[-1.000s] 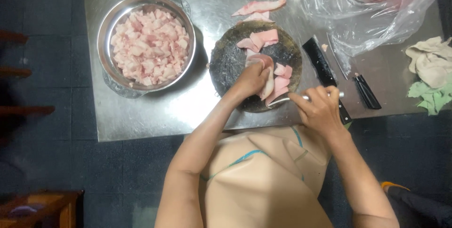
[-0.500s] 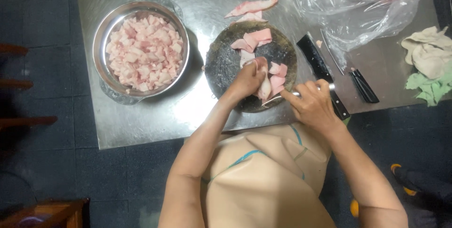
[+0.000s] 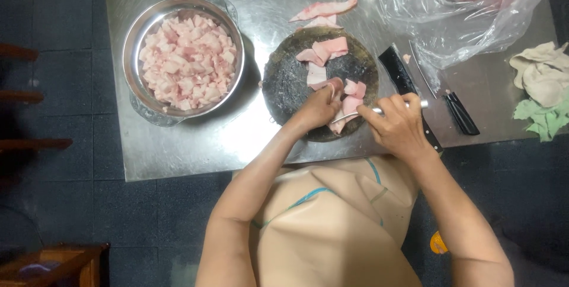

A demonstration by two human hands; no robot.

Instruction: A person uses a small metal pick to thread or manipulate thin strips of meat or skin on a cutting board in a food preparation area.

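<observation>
Pressing meat strip (image 3: 347,109) on round board (image 3: 284,79): left hand (image 3: 317,106), fingers closed on it | right hand (image 3: 400,127) clamped on knife (image 3: 379,109), blade mostly hidden | bag (image 3: 468,14) cut off at top edge.

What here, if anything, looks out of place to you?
One meat strip lies on the bare metal table, just beyond the round board, apart from the pieces being cut. Nothing else stands out.

Pale meat pieces (image 3: 348,107) are pinned on a round dark board (image 3: 290,79) by the left hand (image 3: 320,107); a knife (image 3: 379,109) is gripped by the right hand (image 3: 400,126); a steel bowl (image 3: 137,38) of cubes is seen nearby.
</observation>
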